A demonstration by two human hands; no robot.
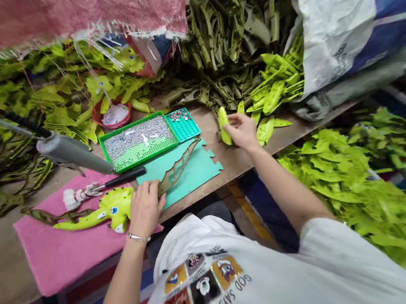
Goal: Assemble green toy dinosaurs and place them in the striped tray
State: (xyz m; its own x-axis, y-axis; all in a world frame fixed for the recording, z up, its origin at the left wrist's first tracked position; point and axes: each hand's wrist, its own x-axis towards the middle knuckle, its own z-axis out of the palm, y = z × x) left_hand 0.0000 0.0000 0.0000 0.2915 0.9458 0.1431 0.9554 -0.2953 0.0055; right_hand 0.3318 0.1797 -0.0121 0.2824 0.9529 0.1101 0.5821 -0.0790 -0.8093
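My left hand (146, 206) is wrapped over the body of a yellow-green toy pterosaur (117, 207). The toy's blue-eyed head and long beak point left on a pink mat (50, 244). From under my fingers a ribbed brown wing (179, 166) reaches right over a teal foam mat (188, 181). My right hand (243, 130) pinches a slim yellow-green plastic piece (224, 126), held upright near the table's back. Beside that hand, similar loose yellow-green pieces (267, 129) lie in a pile.
A green tray (139, 141) of small metal parts adjoins a teal tray (185, 124). A black-handled tool (125, 177) lies behind the toy. A red basket (112, 115), brown wings (241, 21) and a white sack (338, 17) stand behind. Yellow-green parts (344, 187) are heaped at right.
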